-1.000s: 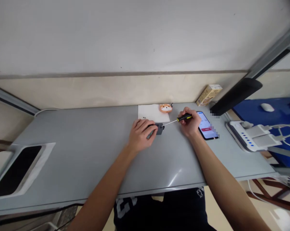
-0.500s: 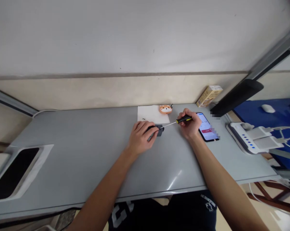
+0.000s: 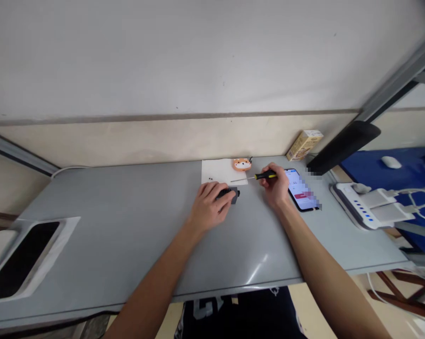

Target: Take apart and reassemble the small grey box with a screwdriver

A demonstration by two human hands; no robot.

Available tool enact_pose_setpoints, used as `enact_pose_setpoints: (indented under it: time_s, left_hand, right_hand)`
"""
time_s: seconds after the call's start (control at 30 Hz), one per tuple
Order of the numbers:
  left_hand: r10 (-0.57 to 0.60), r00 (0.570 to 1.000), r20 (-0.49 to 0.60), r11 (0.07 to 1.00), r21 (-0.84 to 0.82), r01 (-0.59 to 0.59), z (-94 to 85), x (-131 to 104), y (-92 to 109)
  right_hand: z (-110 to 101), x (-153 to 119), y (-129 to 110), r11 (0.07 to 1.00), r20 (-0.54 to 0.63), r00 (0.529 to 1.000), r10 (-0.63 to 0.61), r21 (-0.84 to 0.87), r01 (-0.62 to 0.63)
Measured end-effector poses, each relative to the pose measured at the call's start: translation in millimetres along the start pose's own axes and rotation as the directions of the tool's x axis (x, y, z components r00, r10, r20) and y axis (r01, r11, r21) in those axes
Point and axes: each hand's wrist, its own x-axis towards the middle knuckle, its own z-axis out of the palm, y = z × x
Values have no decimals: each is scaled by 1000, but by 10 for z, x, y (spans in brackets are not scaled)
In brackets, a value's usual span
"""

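My left hand (image 3: 212,205) is closed around a small dark grey block-shaped device (image 3: 234,196) on the table, its fingers covering much of it. In my right hand (image 3: 276,186) is a screwdriver (image 3: 267,174) with a black and yellow handle. Its thin shaft points left, and the tip is over the near part of a white sheet of paper (image 3: 217,168), apart from the device. A few tiny dark pieces (image 3: 211,178), perhaps screws, lie on that paper. At the sheet's right edge sits an orange animal-face case (image 3: 242,164).
Right of my right hand lies a lit phone (image 3: 300,190). A yellow carton (image 3: 304,145) leans by the wall near a black post (image 3: 344,146). A white power strip (image 3: 360,205) with chargers stands at the right edge. A dark-screened tablet-like device (image 3: 23,259) lies far left.
The screwdriver tip has lifted off the device and moved up to over the paper. My left hand still holds the device. The camera view has shifted slightly.
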Motion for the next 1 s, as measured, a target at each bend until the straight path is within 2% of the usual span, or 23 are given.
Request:
enact_pose_setpoints:
  time_s: [0.07,0.2,0.4,0.63,0.73,0.87,1.0]
  left_hand:
    - [26,1000,6,1000,2,-26,16,-6,-8]
    - [78,997,-17,997,-10,-78,26,-14,-22]
    - [66,998,3,995,-74,-66,-15,-30,-9]
    - [24,1000,13,982,-187,-22,-60,-29,-23]
    - [-12,998,64,967,-253,28,-148,-18,-46]
    - [-139,978,154,916,-355,186,-273,-16,-136]
    - [-311,930,195,766,-528,367,-226,-40,-260]
  right_hand:
    - [46,-26,55,990,43,999,-15,-137,21]
    - [167,-134,134,929,233,970,-66,-340,145]
    - [263,-232,201,882,338,937,-89,-409,232]
    - [265,-239,207,896,338,940,-51,-401,193]
    - [257,-244,202,904,349,936,-35,-388,178]
    - [223,-209,187,929,286,958,2,-355,104]
    - [156,-110,169,972,170,985,25,-234,16]
